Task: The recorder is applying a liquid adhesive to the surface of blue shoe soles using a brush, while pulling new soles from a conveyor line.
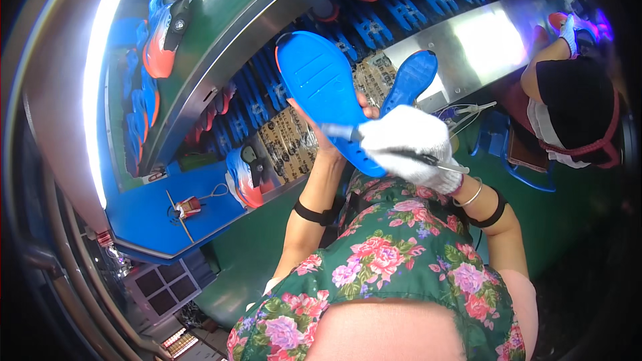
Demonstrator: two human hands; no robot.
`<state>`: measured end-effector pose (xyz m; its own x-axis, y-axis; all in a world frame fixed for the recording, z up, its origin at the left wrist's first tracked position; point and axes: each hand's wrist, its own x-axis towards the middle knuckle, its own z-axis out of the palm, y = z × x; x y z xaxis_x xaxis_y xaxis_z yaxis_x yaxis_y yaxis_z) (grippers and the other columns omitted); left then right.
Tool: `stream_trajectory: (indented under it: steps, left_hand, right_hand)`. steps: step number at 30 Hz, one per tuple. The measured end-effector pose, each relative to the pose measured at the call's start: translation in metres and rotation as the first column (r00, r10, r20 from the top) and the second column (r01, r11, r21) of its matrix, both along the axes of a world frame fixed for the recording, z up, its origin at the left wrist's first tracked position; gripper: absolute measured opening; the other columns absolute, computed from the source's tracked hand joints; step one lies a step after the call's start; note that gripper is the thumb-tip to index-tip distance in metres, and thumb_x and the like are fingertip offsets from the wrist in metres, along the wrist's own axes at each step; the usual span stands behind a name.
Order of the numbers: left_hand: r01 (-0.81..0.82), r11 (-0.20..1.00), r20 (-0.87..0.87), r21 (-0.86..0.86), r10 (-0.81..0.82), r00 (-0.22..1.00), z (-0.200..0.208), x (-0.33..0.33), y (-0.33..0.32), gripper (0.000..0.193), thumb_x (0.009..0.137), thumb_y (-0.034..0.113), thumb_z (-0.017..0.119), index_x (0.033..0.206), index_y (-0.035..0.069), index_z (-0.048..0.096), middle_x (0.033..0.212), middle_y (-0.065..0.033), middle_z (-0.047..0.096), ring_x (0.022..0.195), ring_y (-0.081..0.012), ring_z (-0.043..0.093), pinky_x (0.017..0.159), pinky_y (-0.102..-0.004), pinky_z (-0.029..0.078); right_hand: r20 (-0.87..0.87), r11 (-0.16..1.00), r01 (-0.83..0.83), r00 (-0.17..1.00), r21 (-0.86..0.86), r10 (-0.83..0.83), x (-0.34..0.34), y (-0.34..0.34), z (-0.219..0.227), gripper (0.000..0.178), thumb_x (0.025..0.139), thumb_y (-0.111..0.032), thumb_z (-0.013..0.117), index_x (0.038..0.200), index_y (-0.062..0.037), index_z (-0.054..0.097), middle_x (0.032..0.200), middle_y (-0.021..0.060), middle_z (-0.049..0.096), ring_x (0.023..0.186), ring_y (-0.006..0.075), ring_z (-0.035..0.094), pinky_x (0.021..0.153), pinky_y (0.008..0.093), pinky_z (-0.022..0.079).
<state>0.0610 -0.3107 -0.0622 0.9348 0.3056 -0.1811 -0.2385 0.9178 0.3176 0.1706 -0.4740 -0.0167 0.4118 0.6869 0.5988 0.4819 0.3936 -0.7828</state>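
My left hand (326,135), bare, grips a bright blue shoe sole (319,73) from behind, thumb at its left edge and fingertips round the right one. The sole tilts, its wide end up and left. In a white knit glove, my right hand (408,139) is closed round a thin-handled brush (342,131). The brush's pale tip, smeared by motion, lies over the sole's surface; whether it touches cannot be made out. Just beyond the glove, a second, darker blue sole (413,75) leans near a brown taped package (374,72).
Blue shoe forms (408,12) line a rack along a metal-edged conveyor. Blue-and-coral shoes (160,40) sit on the green belt at left. A blue side table (154,210) carries a small red object. At right, another person (568,107) works beside the line.
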Motion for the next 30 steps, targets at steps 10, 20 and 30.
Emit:
stream_trajectory:
  steps: [10,20,30]
  left_hand:
    - [-0.051,0.996,0.002,0.069,0.051,0.999,-0.004,0.008,0.010,0.113,0.070,0.102,0.032,0.115,0.001,0.057,0.087,-0.0139,0.065,0.076,-0.0291,0.065,0.077,-0.0474,0.056]
    - [-0.031,0.998,0.000,0.048,0.031,1.000,-0.018,0.008,0.027,0.115,0.069,0.102,0.031,0.119,0.000,0.054,0.088,-0.0124,0.062,0.071,-0.0261,0.063,0.073,-0.0482,0.055]
    - [0.431,0.902,0.026,-0.024,-0.431,0.902,-0.014,0.015,0.052,0.125,0.070,0.099,0.033,0.150,0.004,0.040,0.112,-0.0289,0.066,0.083,-0.0451,0.070,0.075,-0.0555,0.058]
  right_hand:
    - [-0.029,0.996,-0.088,0.996,-0.016,0.087,-0.001,-0.009,-0.003,0.022,0.081,-0.008,0.077,0.104,-0.0083,0.076,0.105,0.0084,0.075,0.086,0.0271,0.071,0.075,0.0379,0.055]
    - [0.031,0.998,-0.035,0.999,-0.044,0.037,-0.011,-0.014,-0.006,0.023,0.080,-0.007,0.078,0.103,-0.0092,0.076,0.099,0.0092,0.075,0.086,0.0279,0.071,0.075,0.0389,0.056]
    - [-0.063,0.978,-0.206,0.977,-0.037,0.204,-0.011,-0.017,-0.012,0.021,0.082,-0.005,0.077,0.103,-0.0072,0.077,0.100,0.0105,0.076,0.086,0.0265,0.072,0.075,0.0368,0.057]
